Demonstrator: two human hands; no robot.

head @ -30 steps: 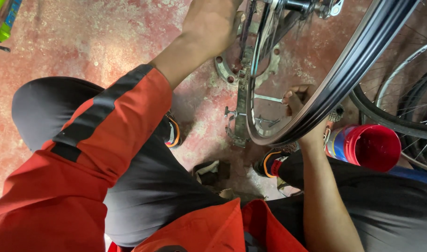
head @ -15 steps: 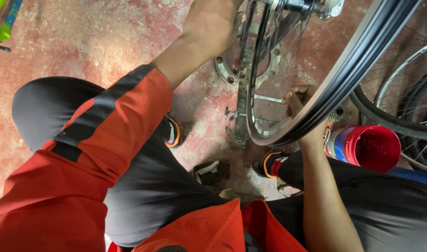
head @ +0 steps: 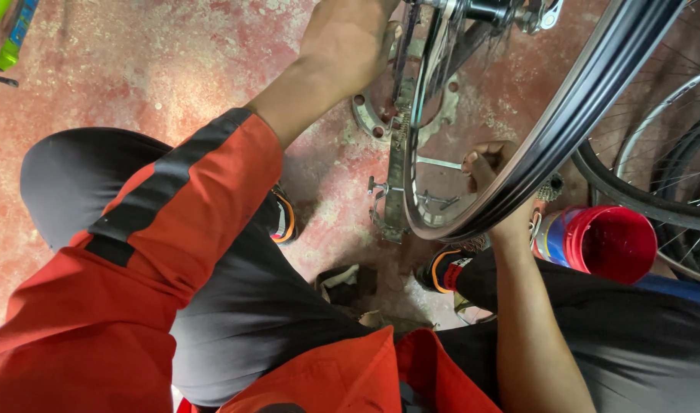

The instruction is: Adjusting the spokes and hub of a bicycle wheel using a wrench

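Note:
A bicycle wheel with a black rim (head: 572, 122) stands in front of me, its hub (head: 488, 11) at the top edge. My left hand (head: 350, 42) reaches up to the wheel's left side and is closed there, its fingers hidden behind the rim and a metal stand (head: 388, 191). My right hand (head: 488, 164) sits inside the wheel's lower part, fingers curled by the rim and spokes, partly covered by the black rim. My knees in dark trousers and orange sleeves fill the lower view.
A red plastic cup (head: 606, 245) lies beside my right forearm. More wheels (head: 671, 160) lean at the right. A round metal plate (head: 369, 122) rests on the red concrete floor (head: 136, 69). A green bicycle frame (head: 6, 38) shows at top left.
The view has shifted a little; both hands keep their places on the wheel.

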